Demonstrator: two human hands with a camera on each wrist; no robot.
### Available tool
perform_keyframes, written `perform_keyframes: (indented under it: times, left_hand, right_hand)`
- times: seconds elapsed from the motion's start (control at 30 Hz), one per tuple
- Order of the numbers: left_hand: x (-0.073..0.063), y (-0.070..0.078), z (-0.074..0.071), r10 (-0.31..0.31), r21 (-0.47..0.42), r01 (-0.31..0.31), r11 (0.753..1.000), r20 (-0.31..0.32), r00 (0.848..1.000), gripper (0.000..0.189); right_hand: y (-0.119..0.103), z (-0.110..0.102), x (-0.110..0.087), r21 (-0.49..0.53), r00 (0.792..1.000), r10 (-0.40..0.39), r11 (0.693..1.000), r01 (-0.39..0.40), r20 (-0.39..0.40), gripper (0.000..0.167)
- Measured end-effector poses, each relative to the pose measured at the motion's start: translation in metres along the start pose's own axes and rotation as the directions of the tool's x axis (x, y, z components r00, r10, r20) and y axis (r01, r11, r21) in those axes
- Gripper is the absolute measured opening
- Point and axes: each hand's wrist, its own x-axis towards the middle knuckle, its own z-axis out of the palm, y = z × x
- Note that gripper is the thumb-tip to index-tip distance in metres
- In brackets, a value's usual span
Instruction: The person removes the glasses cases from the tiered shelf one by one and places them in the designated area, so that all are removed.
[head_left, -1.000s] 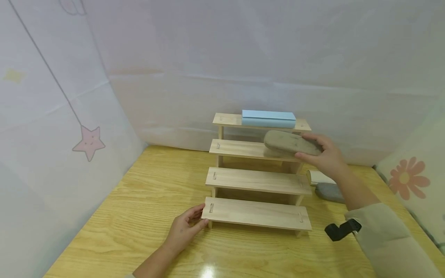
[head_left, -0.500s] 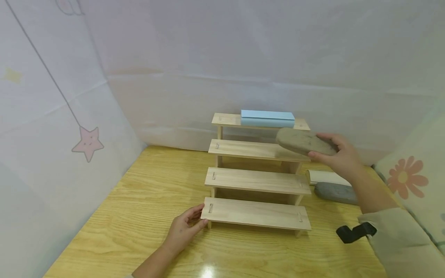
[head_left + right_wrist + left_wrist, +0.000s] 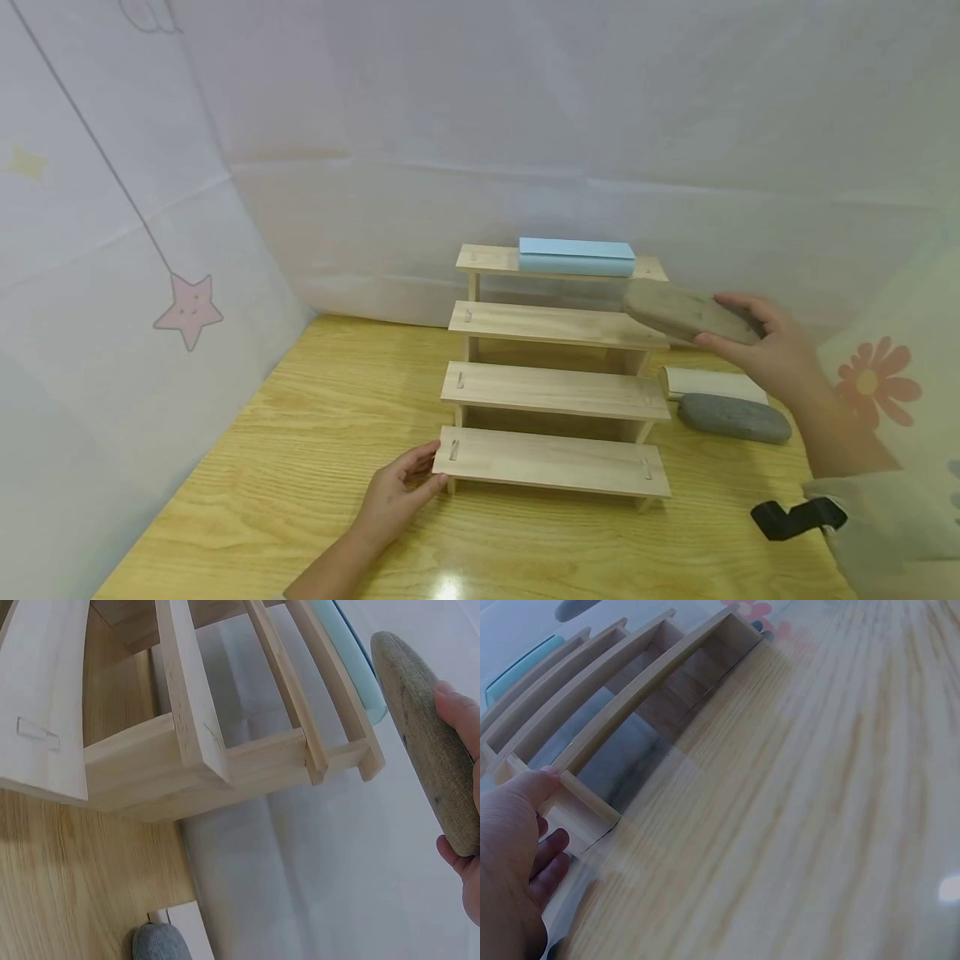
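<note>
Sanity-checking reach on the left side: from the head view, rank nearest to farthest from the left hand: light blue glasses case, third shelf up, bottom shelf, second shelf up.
From the left hand:
1. Bottom shelf: hand touches its left end.
2. Second shelf up: behind and above.
3. Third shelf up: farther back, higher.
4. Light blue glasses case: on the top shelf, rearmost.

R slv [image 3: 892, 533] lt beige | blk strap [image 3: 799, 519] bent, nr wrist | L slv [image 3: 279, 596] pale
</note>
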Motion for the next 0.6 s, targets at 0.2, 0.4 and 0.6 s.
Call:
perform_keyframes:
  times: [0.2, 0.4, 0.6]
  left_hand:
    - [0.000, -0.001, 0.000, -0.001, 0.006, 0.001, 1.000, -0.004, 1.000, 0.046]
    - [0.000, -0.001, 0.000, -0.002, -0.001, 0.002, 1.000, -0.002, 1.000, 0.046]
    - [0.000, -0.001, 0.001, 0.004, 0.000, -0.004, 1.000, -0.007, 1.000, 0.046]
  right_hand:
    - [0.013, -0.004, -0.008, -0.052, 0.999, 0.008, 0.999, -0.010, -0.040, 0.071]
    - [0.024, -0.008, -0.015, -0.043, 0.998, 0.067, 0.997, -0.067, -0.002, 0.077]
    - [0.037, -0.011, -0.023, -0.038, 0.994, 0.110, 0.993, -0.110, -0.005, 0.078]
